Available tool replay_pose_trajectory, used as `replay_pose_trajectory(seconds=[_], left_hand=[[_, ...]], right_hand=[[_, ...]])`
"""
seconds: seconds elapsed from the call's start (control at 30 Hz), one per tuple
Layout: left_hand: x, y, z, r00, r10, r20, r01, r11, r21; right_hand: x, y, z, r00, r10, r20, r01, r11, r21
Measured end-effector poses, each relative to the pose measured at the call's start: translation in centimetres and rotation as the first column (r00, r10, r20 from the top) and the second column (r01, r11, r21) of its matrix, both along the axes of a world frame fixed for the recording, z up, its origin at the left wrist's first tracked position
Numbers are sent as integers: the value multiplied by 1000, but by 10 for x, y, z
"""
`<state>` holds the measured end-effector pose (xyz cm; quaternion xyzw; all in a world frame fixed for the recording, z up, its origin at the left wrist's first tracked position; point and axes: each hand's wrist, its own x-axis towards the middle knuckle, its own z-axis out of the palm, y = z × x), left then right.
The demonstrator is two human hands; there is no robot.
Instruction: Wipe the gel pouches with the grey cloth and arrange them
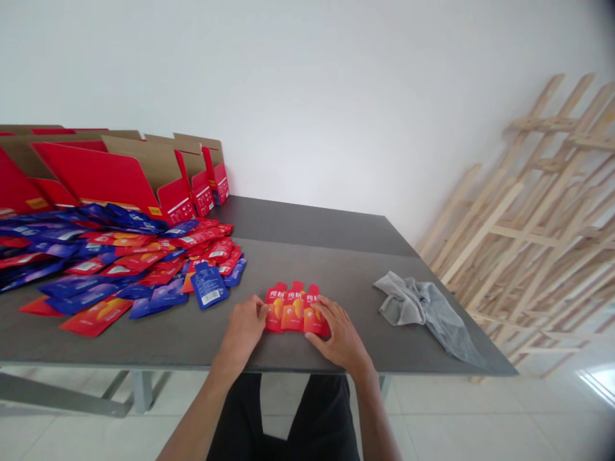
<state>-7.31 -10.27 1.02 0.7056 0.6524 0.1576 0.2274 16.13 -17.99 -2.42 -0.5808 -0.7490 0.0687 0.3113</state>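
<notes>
Three red pouches with orange fruit pictures lie side by side on the table in front of me, slightly overlapping. My left hand (pixel 247 322) has its fingers curled at the outer edge of the left red pouch (pixel 275 308). Between the other two lies the middle red pouch (pixel 293 310), which neither hand covers. My right hand (pixel 337 333) grips the right red pouch (pixel 312 314), its thumb on the lower part and its fingers over the upper right side. The fingers partly hide that pouch.
A heap of red pouches (pixel 144 262) and blue pouches (pixel 209 286) spreads over the left of the grey table (pixel 307 256). Open red cartons (pixel 96 173) stand behind it. A crumpled grey cloth (pixel 413 304) lies at right. Wooden frames (pixel 523 230) lean against the wall.
</notes>
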Motion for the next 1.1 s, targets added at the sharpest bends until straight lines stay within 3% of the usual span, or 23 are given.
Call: replay_pose_trajectory(seconds=[0.57, 0.7, 0.83, 0.97, 1.03, 1.1], left_hand=[[5, -4, -2, 1000, 15, -13, -15, 1000, 2], [-2, -5, 6, 999, 15, -45, -14, 999, 37], [-50, -1, 19, 962, 214, -167, -183, 966, 184], [-133, 4, 25, 792, 556, -251, -407, 788, 463], [-170, 7, 26, 714, 671, -200, -522, 700, 486], [-198, 11, 27, 721, 670, -175, -561, 714, 419]], right_hand=[[1, 0, -1, 1000, 4, 9, -4, 1000, 6], [1, 0, -1, 1000, 5, 7, -5, 1000, 12], [2, 0, -1, 1000, 5, 10, -5, 1000, 13], [3, 0, -2, 1000, 13, 17, -13, 1000, 10], [4, 0, -3, 1000, 12, 18, -12, 1000, 10], [4, 0, -5, 1000, 10, 16, -10, 1000, 9]])
